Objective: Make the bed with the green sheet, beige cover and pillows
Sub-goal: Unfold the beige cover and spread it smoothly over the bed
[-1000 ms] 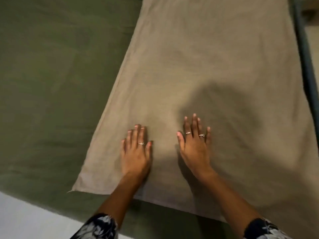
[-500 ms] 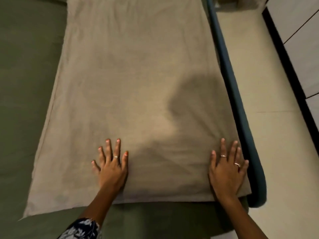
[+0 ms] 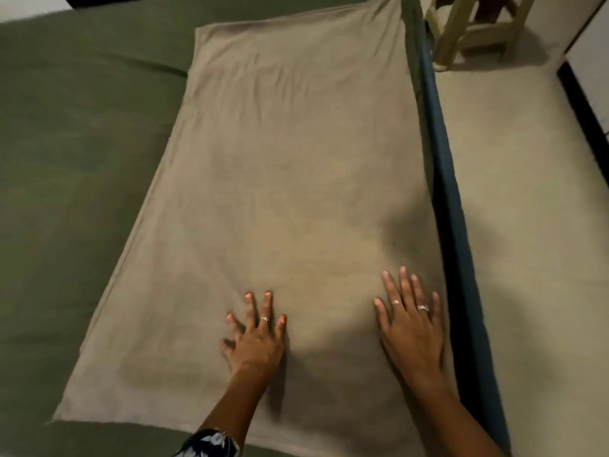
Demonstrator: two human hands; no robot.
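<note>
1. Head view: left hand (image 3: 255, 338) and right hand (image 3: 410, 328) both lie palm-down, fingers spread and straight, pressing on the beige cover (image 3: 280, 192); neither grips anything.
2. Cover lies folded in a long strip on the green sheet (image 3: 75, 159), along the bed's right side beside the blue bed edge (image 3: 451, 199).
3. Risk, judged: uneven pushing could ruck the cover or drag the sheet beneath into creases.
4. Risk, judged: the right hand sits near the edge; a sideways sweep could slide the cover off toward the floor (image 3: 527, 209).
5. Containers: none visible. Pillows not in view. A wooden stool (image 3: 468, 28) stands on the floor at the top right.
</note>
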